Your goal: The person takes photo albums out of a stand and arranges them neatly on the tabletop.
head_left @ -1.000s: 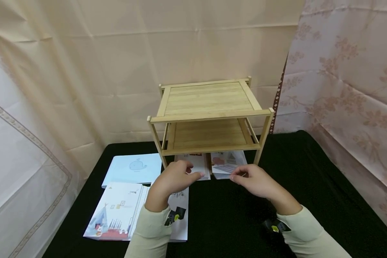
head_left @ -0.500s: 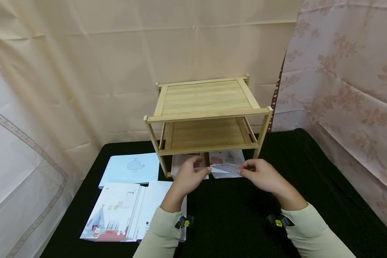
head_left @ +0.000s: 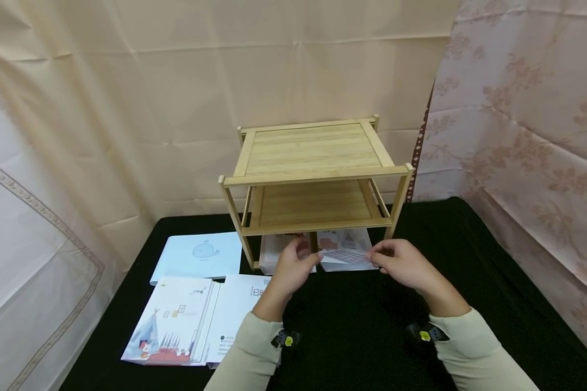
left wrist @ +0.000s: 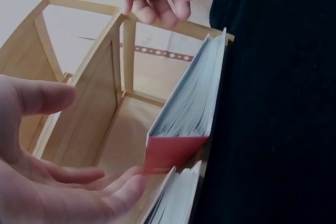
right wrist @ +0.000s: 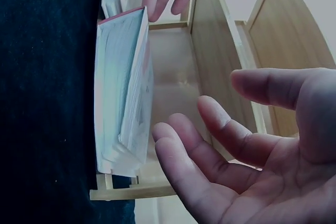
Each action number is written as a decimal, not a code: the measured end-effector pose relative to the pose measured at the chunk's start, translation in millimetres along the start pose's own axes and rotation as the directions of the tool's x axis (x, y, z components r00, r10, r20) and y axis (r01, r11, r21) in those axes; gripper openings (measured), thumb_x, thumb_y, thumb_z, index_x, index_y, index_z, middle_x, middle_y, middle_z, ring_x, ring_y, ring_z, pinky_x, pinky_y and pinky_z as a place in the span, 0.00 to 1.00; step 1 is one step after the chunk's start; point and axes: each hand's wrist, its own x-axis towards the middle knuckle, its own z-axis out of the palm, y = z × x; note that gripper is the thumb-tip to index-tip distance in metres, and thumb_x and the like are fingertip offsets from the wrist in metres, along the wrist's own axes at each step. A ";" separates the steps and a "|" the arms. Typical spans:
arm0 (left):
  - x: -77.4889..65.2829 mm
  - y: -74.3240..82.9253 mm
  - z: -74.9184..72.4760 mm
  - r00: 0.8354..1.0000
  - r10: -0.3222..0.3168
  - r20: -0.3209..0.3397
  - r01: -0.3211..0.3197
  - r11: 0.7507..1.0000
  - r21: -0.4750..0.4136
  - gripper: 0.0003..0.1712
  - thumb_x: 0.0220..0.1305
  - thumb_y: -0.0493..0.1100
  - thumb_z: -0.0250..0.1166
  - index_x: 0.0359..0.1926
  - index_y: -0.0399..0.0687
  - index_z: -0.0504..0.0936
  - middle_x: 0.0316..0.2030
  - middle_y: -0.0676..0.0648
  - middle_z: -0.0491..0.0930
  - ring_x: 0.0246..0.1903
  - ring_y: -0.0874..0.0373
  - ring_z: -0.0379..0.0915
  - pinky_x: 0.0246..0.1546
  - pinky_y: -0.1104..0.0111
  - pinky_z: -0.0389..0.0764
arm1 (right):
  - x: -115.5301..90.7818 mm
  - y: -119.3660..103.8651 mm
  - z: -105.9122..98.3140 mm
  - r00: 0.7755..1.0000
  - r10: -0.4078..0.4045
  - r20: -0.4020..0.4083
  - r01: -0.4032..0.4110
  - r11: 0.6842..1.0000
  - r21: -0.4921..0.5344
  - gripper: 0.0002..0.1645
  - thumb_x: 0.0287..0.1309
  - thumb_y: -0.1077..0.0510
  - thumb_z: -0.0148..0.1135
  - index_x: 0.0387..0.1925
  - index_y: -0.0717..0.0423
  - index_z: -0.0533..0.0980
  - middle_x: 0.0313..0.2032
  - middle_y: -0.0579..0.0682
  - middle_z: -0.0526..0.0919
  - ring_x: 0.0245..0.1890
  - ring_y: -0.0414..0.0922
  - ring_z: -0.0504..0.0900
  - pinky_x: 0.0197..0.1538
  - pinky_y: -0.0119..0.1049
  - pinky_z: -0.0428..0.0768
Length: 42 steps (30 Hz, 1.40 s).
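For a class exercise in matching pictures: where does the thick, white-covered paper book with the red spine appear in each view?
Head: the thick, white-covered paper book with the red spine is right of centre, below the middle.
Left wrist: book just right of centre, red spine downwards.
Right wrist: book left of centre, red edge uppermost.
Shared landmark: the pale wooden rack with rectangular boards.
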 end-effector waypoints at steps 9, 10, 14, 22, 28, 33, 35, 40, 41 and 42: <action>0.3 -0.5 5.3 0.998 -0.063 0.011 0.063 0.996 -0.062 0.47 0.70 0.54 0.65 0.78 0.34 0.57 0.72 0.31 0.67 0.71 0.38 0.66 0.72 0.46 0.69 | 6.3 9.4 -2.5 0.999 0.020 -0.027 -0.020 1.000 0.002 0.22 0.70 0.48 0.63 0.51 0.64 0.81 0.37 0.59 0.86 0.35 0.54 0.85 0.33 0.37 0.84; 0.3 -0.7 5.6 0.998 -0.064 0.015 0.065 0.996 -0.068 0.47 0.70 0.54 0.65 0.78 0.34 0.56 0.72 0.31 0.66 0.71 0.38 0.66 0.73 0.46 0.68 | 6.8 10.5 -2.8 0.999 0.024 -0.027 -0.024 1.000 0.006 0.22 0.70 0.49 0.63 0.50 0.65 0.81 0.38 0.59 0.86 0.35 0.53 0.85 0.34 0.37 0.85; 0.2 -1.1 6.0 0.997 -0.058 0.042 0.062 0.994 -0.089 0.45 0.71 0.53 0.64 0.77 0.34 0.57 0.71 0.33 0.68 0.71 0.38 0.67 0.74 0.44 0.66 | 8.9 14.1 -4.2 0.998 0.055 -0.025 -0.055 0.998 0.018 0.22 0.71 0.50 0.62 0.50 0.66 0.81 0.38 0.59 0.88 0.36 0.52 0.87 0.38 0.39 0.88; -0.5 -2.2 5.3 0.994 -0.085 0.069 0.093 0.989 -0.112 0.47 0.70 0.51 0.65 0.78 0.33 0.54 0.72 0.31 0.66 0.72 0.37 0.64 0.75 0.44 0.63 | 14.1 21.2 -3.7 0.984 0.175 -0.031 -0.175 0.984 -0.008 0.26 0.72 0.47 0.60 0.53 0.68 0.80 0.39 0.58 0.89 0.35 0.48 0.89 0.40 0.40 0.89; -0.2 -5.0 5.4 0.992 -0.084 0.098 0.096 0.988 -0.124 0.47 0.70 0.49 0.64 0.78 0.31 0.54 0.73 0.30 0.65 0.73 0.36 0.63 0.76 0.44 0.62 | 16.9 28.4 -4.7 0.972 0.231 -0.030 -0.232 0.972 -0.030 0.27 0.72 0.45 0.60 0.49 0.67 0.81 0.37 0.56 0.89 0.34 0.46 0.90 0.38 0.40 0.89; 0.4 -7.2 6.0 0.989 -0.083 0.123 0.100 0.985 -0.141 0.43 0.71 0.48 0.63 0.78 0.32 0.56 0.73 0.32 0.66 0.73 0.38 0.64 0.76 0.45 0.63 | 18.5 33.5 -4.9 0.966 0.256 -0.033 -0.258 0.965 -0.050 0.26 0.71 0.45 0.61 0.48 0.67 0.82 0.35 0.55 0.90 0.33 0.46 0.90 0.37 0.39 0.90; 0.6 -7.9 6.4 0.987 -0.087 0.133 0.107 0.983 -0.148 0.43 0.71 0.47 0.63 0.77 0.33 0.57 0.73 0.33 0.67 0.72 0.39 0.65 0.75 0.46 0.64 | 19.0 35.2 -4.5 0.965 0.261 -0.022 -0.262 0.964 -0.043 0.26 0.71 0.45 0.61 0.48 0.67 0.81 0.35 0.56 0.90 0.33 0.47 0.90 0.37 0.40 0.90; 1.4 -9.3 7.1 0.985 -0.085 0.148 0.108 0.982 -0.154 0.43 0.71 0.47 0.63 0.77 0.32 0.57 0.72 0.33 0.68 0.71 0.39 0.67 0.72 0.44 0.67 | 19.7 39.9 -2.6 0.969 0.246 -0.003 -0.246 0.969 -0.004 0.27 0.71 0.45 0.61 0.49 0.68 0.80 0.37 0.58 0.89 0.34 0.48 0.90 0.38 0.41 0.90; 1.6 -9.3 7.1 0.985 -0.087 0.148 0.110 0.982 -0.155 0.43 0.71 0.47 0.63 0.77 0.33 0.56 0.72 0.33 0.68 0.71 0.39 0.67 0.72 0.44 0.67 | 19.9 40.7 -1.8 0.970 0.245 -0.006 -0.245 0.970 0.006 0.27 0.71 0.45 0.61 0.49 0.69 0.80 0.37 0.58 0.89 0.34 0.48 0.90 0.38 0.41 0.90; 1.7 -9.3 7.3 0.985 -0.087 0.149 0.110 0.982 -0.155 0.43 0.71 0.47 0.63 0.77 0.32 0.56 0.72 0.32 0.67 0.71 0.39 0.67 0.72 0.44 0.67 | 20.0 41.5 -1.0 0.971 0.239 -0.008 -0.239 0.971 0.016 0.27 0.71 0.46 0.61 0.50 0.69 0.80 0.37 0.59 0.89 0.35 0.48 0.90 0.38 0.41 0.90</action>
